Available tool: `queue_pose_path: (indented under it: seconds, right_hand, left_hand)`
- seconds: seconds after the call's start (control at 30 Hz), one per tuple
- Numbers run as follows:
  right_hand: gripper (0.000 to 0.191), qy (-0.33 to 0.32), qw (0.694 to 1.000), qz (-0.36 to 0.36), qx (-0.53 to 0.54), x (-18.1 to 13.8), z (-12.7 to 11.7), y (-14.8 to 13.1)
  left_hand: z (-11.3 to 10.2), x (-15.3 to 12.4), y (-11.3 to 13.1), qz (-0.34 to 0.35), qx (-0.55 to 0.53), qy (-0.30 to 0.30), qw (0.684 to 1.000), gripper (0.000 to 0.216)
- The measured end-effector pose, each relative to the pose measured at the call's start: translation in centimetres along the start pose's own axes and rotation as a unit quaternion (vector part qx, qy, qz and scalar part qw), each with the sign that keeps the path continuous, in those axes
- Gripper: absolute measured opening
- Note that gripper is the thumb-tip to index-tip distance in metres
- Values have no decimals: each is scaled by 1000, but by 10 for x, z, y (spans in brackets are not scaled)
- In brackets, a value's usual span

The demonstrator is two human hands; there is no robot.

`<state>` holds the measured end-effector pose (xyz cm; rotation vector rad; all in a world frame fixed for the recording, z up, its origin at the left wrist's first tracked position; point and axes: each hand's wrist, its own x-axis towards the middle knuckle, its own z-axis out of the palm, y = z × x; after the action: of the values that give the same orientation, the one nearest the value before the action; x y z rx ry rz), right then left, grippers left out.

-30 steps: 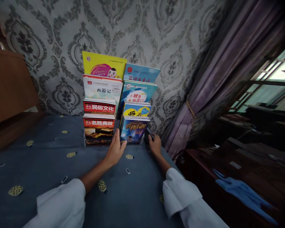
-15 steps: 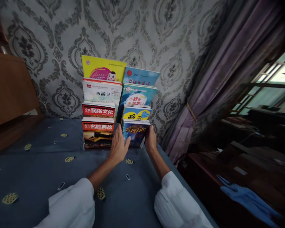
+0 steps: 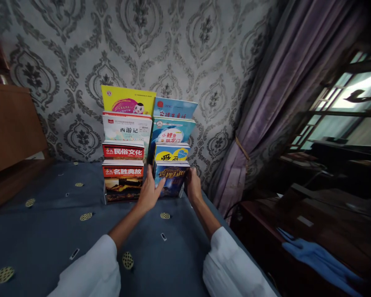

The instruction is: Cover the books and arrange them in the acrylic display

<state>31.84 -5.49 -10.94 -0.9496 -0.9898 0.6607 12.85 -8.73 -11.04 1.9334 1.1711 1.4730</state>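
A dark blue book (image 3: 171,181) with a gold title stands upright at the front right of a clear tiered rack (image 3: 105,194). My left hand (image 3: 149,190) is against its left edge, thumb over the front cover and fingers reaching behind. Around its right edge curls my right hand (image 3: 192,185), fingertips partly hidden. Behind this book rise a yellow-and-blue book (image 3: 173,153), a teal book (image 3: 173,131) and a light blue book (image 3: 176,108). The left column has red-topped books (image 3: 123,173), a white book (image 3: 128,128) and a yellow book (image 3: 128,98).
The rack stands on a dark blue patterned cloth (image 3: 89,243), close to the patterned wall (image 3: 170,49). A wooden cabinet (image 3: 12,123) is at left. Purple curtains (image 3: 256,111) hang at right, beside a dark table with a blue cloth (image 3: 321,260) on it.
The view has shifted slightly, so the rack appears a little lower and further left. Both hands stay at the sides of the dark blue book; the right hand's fingers look more curled.
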Motion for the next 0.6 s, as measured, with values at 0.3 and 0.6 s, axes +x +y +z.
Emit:
queue_pose_path:
  seconds: [0.3, 0.6]
  right_hand:
    - [72, 94, 991, -23, -94, -17, -26, 8]
    - [44, -92, 944, -284, -139, -64, 53, -81]
  left_hand:
    - [-34, -35, 12, 131, 82, -42, 987, 62]
    - [-138, 22, 38, 226, 186, 215, 932, 54]
